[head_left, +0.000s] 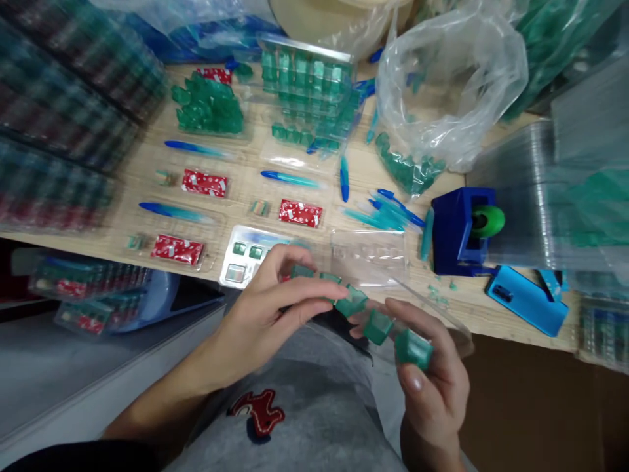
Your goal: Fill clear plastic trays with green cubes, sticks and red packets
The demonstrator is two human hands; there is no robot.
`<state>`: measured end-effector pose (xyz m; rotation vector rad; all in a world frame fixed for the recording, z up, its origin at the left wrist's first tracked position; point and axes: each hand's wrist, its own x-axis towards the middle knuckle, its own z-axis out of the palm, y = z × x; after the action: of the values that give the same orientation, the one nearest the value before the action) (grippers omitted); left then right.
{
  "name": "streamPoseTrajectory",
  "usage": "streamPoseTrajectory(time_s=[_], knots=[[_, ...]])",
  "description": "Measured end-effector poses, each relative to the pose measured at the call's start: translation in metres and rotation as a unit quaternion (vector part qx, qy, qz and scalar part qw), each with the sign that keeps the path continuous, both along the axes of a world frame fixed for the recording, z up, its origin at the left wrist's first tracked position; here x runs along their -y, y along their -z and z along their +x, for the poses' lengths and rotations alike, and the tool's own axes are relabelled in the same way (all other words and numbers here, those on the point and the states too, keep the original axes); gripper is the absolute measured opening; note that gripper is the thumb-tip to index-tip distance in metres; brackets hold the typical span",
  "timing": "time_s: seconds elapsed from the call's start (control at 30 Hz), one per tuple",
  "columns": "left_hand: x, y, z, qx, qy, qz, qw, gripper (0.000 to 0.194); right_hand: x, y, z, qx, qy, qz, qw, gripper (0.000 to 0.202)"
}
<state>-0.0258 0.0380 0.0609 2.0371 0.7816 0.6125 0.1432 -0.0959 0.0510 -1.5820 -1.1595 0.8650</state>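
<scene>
In front of my body, a slanting row of small translucent green pots (377,326) spans my two hands. My left hand (275,308) pinches the upper-left end, its fingers covering some of the pots. The lower-right end lies between the thumb and fingers of my right hand (437,380). Whatever joins the pots is hard to make out. Just beyond, on the wooden table (240,157), lies a clear plastic tray (368,255). A white card with small windows (236,262) sits by my left hand, partly covered by it.
Trays with pens (289,178) and red dotted packets (301,213) lie ahead. Behind them are heaped green pots (209,108) and a clear bag (447,78). A blue tape dispenser (457,229) and blue phone (528,300) are at right. Packed trays (54,118) are stacked left.
</scene>
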Motion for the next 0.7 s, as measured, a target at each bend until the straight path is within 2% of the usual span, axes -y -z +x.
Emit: streamPoseTrajectory(time_s=[0.1,0.27,0.4,0.5,0.57,0.63,0.7], knots=[[0.001,0.002,-0.001,-0.009,0.004,-0.004,1.000,0.021,-0.001,0.002,-0.001,-0.090,0.032,0.016,0.995,0.036],[0.003,0.003,-0.006,0.012,0.014,-0.014,1.000,0.026,0.000,0.005,-0.002,-0.101,0.071,0.008,0.992,0.034],[0.003,0.004,-0.010,0.055,0.001,-0.034,0.998,0.034,-0.002,0.003,-0.003,-0.147,0.058,0.021,0.987,0.035],[0.004,0.005,-0.010,0.070,0.007,-0.038,0.997,0.025,-0.009,0.002,0.000,-0.137,0.048,0.011,0.989,0.036],[0.007,0.007,-0.008,0.063,0.017,-0.030,0.997,0.017,-0.014,0.005,0.002,-0.124,0.037,-0.005,0.992,0.029],[0.011,0.011,-0.006,0.044,0.016,-0.003,0.999,0.014,-0.016,0.013,0.003,-0.112,0.037,-0.008,0.993,0.016],[0.015,0.017,-0.005,0.016,-0.003,0.036,0.999,0.017,-0.017,0.023,0.002,-0.102,0.060,-0.010,0.993,0.013]])
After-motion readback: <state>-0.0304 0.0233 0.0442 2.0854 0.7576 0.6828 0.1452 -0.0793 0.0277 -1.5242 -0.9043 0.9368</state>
